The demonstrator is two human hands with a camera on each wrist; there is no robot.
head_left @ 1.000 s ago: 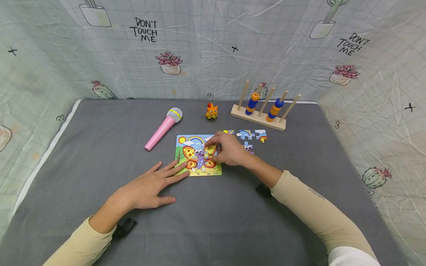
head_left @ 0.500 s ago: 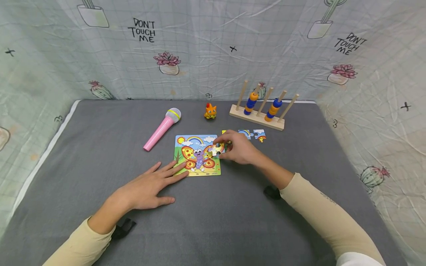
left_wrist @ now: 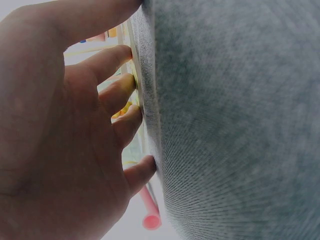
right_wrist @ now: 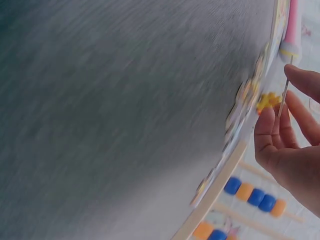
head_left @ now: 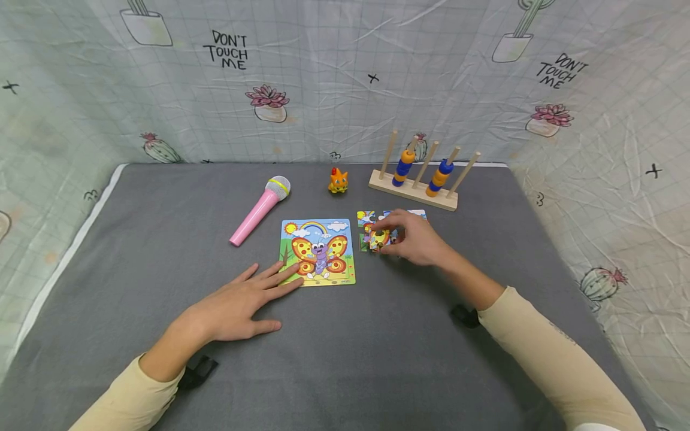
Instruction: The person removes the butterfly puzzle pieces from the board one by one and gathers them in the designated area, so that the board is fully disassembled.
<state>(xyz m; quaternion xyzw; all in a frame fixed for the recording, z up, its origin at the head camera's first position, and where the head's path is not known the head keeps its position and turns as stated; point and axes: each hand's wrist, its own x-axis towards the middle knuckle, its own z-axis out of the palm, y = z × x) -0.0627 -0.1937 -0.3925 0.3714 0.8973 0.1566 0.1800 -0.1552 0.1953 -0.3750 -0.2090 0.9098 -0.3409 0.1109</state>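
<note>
Puzzle pieces (head_left: pixel 365 217) lie partly hidden by the right grip (head_left: pixel 417 240).

Loose puzzle pieces (head_left: pixel 365 218), partly hidden by the right hand (head_left: pixel 415 238) (exact number indeterminable); bead rack (right_wrist: pixel 212 193), cut by the right wrist view's lower edge.
</note>
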